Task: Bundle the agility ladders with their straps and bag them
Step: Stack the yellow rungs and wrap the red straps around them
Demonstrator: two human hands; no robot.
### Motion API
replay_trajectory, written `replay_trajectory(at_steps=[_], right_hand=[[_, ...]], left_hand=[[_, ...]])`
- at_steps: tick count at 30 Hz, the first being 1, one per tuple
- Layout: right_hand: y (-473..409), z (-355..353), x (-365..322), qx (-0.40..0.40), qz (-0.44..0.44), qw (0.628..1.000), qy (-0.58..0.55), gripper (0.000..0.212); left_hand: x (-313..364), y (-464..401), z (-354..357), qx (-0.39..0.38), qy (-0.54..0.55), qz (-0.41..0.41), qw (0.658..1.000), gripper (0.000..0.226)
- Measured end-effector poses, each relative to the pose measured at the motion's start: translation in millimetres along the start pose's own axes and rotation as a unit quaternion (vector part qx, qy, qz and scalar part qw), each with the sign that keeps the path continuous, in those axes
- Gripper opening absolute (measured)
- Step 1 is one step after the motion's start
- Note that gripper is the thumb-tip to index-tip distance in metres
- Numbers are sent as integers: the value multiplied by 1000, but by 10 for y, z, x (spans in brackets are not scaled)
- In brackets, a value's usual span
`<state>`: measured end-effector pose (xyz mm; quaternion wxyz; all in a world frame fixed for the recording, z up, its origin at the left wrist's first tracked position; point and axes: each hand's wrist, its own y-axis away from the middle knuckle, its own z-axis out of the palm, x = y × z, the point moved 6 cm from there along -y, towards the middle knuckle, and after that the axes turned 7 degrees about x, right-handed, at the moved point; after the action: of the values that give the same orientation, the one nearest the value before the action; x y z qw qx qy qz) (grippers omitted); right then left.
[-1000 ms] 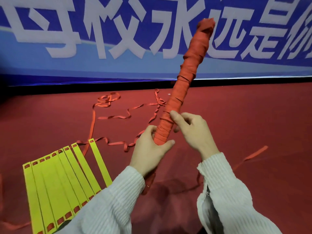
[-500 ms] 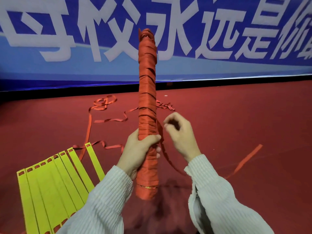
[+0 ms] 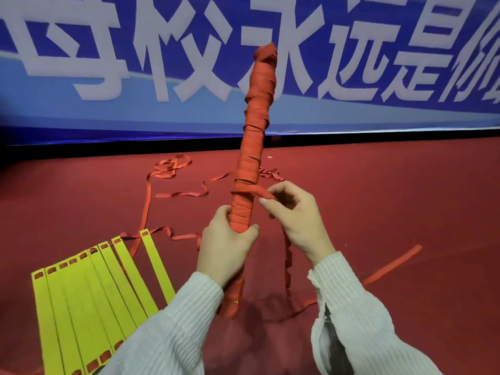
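The bundle (image 3: 253, 147), a ladder wound in red strap, stands nearly upright, tipped a little right, its foot on the red floor (image 3: 392, 201) below the left hand (image 3: 227, 246), which grips it low down. The right hand (image 3: 296, 217), just right of it, pinches the loose strap (image 3: 253, 191) where it leaves the winding; the slack hangs below that hand and trails right across open floor. Left of the left hand lie fanned yellow rungs (image 3: 89, 290), more strap beyond them, and a blue banner (image 3: 351, 109) edges the floor behind.
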<state>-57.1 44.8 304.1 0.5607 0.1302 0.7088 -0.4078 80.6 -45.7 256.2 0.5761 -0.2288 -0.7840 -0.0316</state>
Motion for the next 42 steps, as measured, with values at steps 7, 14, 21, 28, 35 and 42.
replay_trajectory(at_steps=[7, 14, 21, 28, 35, 42], right_hand=[[47, 141, -36, -39, 44, 996, -70, 11], [79, 204, -7, -77, 34, 992, 92, 20], [86, 110, -226, 28, -182, 945, 269, 14], [143, 33, -158, 128, -256, 926, 248, 18], [15, -49, -103, 64, -77, 993, -56, 22], [69, -157, -112, 189, -180, 945, 197, 26]], left_hand=[[81, 44, -43, 31, -110, 43, 992, 42], [100, 68, -37, 23, -144, 49, 988, 42], [32, 33, -4, 23, -150, 38, 988, 47], [66, 34, 72, -82, 162, -60, 982, 36], [225, 146, 135, -259, 457, -176, 833, 48], [247, 83, 69, -322, 572, -211, 724, 70]])
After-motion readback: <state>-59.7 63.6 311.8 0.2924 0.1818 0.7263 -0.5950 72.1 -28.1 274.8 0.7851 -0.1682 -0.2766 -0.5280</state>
